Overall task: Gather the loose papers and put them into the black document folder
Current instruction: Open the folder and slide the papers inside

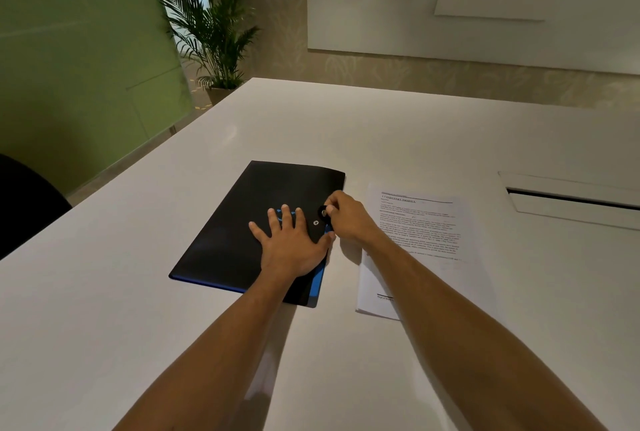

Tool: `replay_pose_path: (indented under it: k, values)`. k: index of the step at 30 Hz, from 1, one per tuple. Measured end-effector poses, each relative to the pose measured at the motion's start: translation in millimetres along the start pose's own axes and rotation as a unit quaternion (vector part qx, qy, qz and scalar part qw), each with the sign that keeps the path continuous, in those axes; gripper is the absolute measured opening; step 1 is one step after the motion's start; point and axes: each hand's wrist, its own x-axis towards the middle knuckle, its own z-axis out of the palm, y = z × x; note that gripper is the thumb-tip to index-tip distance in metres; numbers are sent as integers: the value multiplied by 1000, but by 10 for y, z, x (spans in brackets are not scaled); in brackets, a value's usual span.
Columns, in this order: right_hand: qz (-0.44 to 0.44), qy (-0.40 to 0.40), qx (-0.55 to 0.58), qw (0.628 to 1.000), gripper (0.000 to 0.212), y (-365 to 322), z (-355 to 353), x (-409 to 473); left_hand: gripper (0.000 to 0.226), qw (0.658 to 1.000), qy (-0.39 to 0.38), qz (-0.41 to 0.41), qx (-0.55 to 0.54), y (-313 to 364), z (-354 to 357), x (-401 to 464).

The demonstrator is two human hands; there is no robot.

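The black document folder (242, 219) with blue edging lies closed on the white table (398, 125). My left hand (291, 243) presses flat on its cover, fingers spread. My right hand (346, 219) pinches the folder's round snap tab (323, 212) at its right edge, lifted just above the metal stud (315, 222). A stack of printed papers (422, 236) lies right of the folder, partly hidden under my right forearm.
A cable hatch (568, 198) with a dark slot is set into the table at the far right. A black chair (24, 202) stands at the left edge. A potted palm (211, 28) and a green glass partition (79, 49) stand beyond the table.
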Motion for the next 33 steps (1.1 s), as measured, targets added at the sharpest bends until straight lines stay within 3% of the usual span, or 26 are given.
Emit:
replay_pose_path:
  k: [4, 8, 14, 19, 23, 27, 30, 33]
  values:
    - [-4, 8, 25, 1000, 36, 43, -52, -70, 98, 1000, -8, 11, 0, -2, -26, 10]
    - [-22, 27, -45, 998, 26, 61, -68, -88, 89, 1000, -25, 18, -3, -1, -63, 3]
    - [11, 61, -30, 998, 33, 36, -157, -102, 69, 997, -50, 32, -38, 46, -224, -5]
    - [22, 87, -12, 996, 26, 79, -216, -153, 41, 986, -10, 125, -107, 178, -542, -55]
    - [3, 119, 16, 993, 24, 82, -281, -184, 25, 987, 32, 159, 13, 383, -802, -76]
    - [0, 125, 31, 992, 25, 132, -386, -232, 12, 990, 72, 107, 55, 484, -1105, -37]
    - [-1, 137, 36, 990, 25, 158, -458, -259, 29, 992, 105, 66, 22, 513, -1232, 30]
    - [-1, 151, 43, 988, 24, 159, -542, -271, 89, 993, 93, 44, 58, 530, -1279, 53]
